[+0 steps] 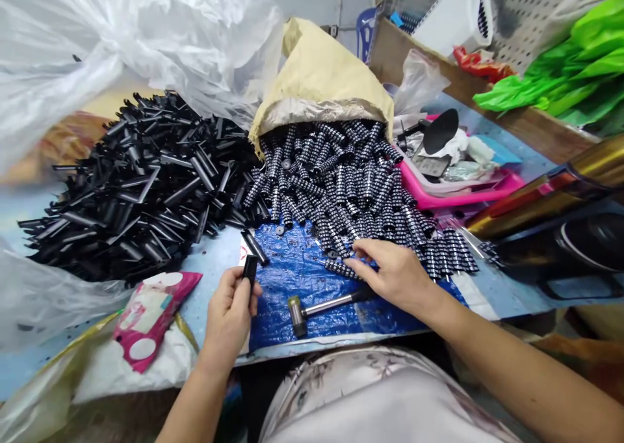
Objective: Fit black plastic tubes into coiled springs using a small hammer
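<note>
My left hand [233, 309] is closed round a dark plastic piece [250, 268], long and narrow, held upright at the left edge of the blue sheet. My right hand [390, 270] reaches to the near edge of a heap of black-and-white patterned cylinders [336, 183]. Its thumb and index finger pinch the end of one patterned cylinder [341, 268]; the fingers partly cover the contact. Below it lies a small hammer [298, 316] with a metal shaft. One loose black piece [254, 246] rests beside my left hand.
A large heap of black plastic pieces [146, 189] fills the left. A yellowish sack [326, 72] opens behind the cylinders. At right stand a pink tray [439, 199] of tools and a dark mug [560, 254]. A pink packet [151, 316] lies front left.
</note>
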A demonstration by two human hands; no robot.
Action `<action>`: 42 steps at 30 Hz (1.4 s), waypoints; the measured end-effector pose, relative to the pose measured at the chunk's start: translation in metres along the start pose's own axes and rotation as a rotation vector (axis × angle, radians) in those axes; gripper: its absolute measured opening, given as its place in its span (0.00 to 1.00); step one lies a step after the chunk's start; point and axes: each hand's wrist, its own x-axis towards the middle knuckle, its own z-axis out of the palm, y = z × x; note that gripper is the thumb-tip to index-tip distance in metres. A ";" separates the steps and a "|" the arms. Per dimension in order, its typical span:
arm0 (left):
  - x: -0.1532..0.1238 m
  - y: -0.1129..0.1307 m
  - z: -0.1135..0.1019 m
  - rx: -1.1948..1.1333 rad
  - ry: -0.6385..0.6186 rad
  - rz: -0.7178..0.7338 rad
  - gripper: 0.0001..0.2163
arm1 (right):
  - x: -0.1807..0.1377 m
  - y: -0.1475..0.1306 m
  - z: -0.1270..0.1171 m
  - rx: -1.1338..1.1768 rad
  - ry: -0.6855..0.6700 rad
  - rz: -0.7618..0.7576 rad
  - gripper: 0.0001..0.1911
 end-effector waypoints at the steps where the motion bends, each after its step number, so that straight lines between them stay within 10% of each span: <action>1: -0.001 0.002 0.003 -0.059 -0.006 -0.008 0.11 | 0.008 -0.002 -0.002 -0.058 0.028 0.040 0.13; 7: -0.010 0.001 0.021 -0.192 0.030 -0.053 0.18 | 0.049 0.004 -0.001 -0.361 -0.182 0.246 0.14; 11: -0.015 -0.003 0.006 -0.035 0.120 -0.048 0.22 | 0.038 0.020 -0.004 -0.219 -0.040 0.263 0.11; 17: -0.014 0.002 -0.002 -0.240 0.275 -0.075 0.13 | 0.018 0.007 -0.005 0.896 0.167 0.511 0.16; 25: -0.018 0.023 0.025 -0.706 -0.067 -0.211 0.08 | 0.021 -0.050 0.015 1.836 -0.115 0.947 0.28; 37: -0.037 0.028 0.085 -0.198 -0.163 0.045 0.14 | 0.009 -0.079 0.029 1.584 0.013 0.652 0.23; 42: -0.042 0.033 0.072 -0.264 -0.232 -0.018 0.12 | -0.004 -0.058 0.021 1.057 -0.050 0.077 0.50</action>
